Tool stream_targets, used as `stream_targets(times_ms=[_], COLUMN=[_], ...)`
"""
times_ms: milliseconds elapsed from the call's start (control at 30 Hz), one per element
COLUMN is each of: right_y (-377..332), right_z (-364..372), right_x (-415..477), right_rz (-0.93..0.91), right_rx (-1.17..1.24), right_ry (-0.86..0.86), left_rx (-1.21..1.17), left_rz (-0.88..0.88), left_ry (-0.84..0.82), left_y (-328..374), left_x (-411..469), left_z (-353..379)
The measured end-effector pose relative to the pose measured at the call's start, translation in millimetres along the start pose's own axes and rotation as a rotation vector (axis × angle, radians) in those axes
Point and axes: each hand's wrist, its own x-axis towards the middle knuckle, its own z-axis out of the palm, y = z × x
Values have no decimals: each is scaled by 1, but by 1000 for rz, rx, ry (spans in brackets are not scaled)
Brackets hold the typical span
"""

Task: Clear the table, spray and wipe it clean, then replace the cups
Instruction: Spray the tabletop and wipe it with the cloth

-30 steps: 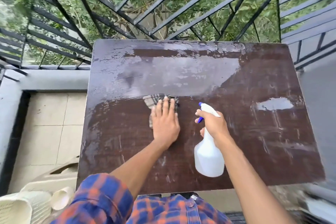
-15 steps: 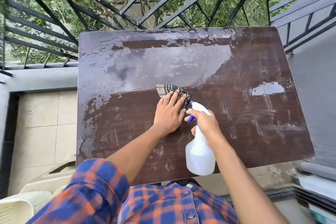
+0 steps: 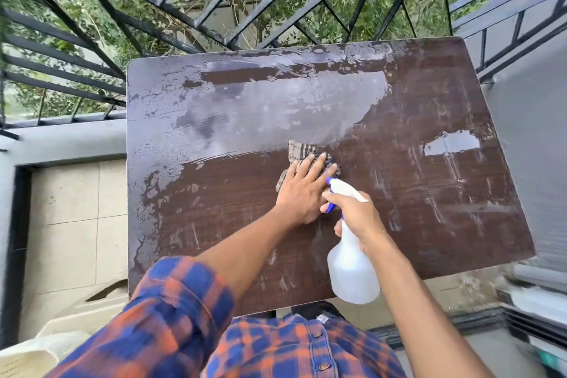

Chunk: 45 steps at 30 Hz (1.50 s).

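A dark brown table (image 3: 429,224) stands on a balcony, its far half covered with a wet sheen and streaks. My left hand (image 3: 302,190) presses flat, fingers straight, on a striped grey cloth (image 3: 300,150) near the table's middle. My right hand (image 3: 356,218) grips the neck of a white spray bottle (image 3: 352,273) with a blue trigger, held just above the table's near edge, right beside my left hand. No cups are in view.
A black metal railing (image 3: 214,9) runs behind and to both sides of the table, with green foliage beyond. A beige plastic chair (image 3: 76,316) sits at the lower left on the tiled floor (image 3: 70,209). A grey wall (image 3: 537,147) stands at the right.
My left hand has slid the cloth to the right across the table, closer to the spray bottle. The right hand keeps its grip on the bottle.
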Motion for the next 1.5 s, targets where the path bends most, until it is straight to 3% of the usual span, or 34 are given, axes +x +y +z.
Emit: stream_targets(times_ms=[200, 433, 667, 800, 967, 1133, 1500], right_y=[6, 17, 10, 2, 2, 7, 6], right_z=[2, 4, 25, 49, 71, 89, 100], right_x=[1, -6, -7, -11, -18, -24, -31], right_rz=[15, -19, -21, -44, -41, -35, -25], right_rx=[61, 18, -24, -100, -144, -157, -195], right_ry=[2, -10, -74, -137, -219, -292, -308], left_rx=[-21, -43, -92, -137, -192, -207, -325], left_rz=[-53, 92, 25, -167, -460, -530, -990], left_ry=[44, 195, 196, 290, 445, 555, 584], left_y=[-8, -18, -31, -48, -119, -171, -127], left_x=[46, -39, -70, -85, -145, -222, -252], left_z=[-23, 10, 12, 9, 6, 18, 49])
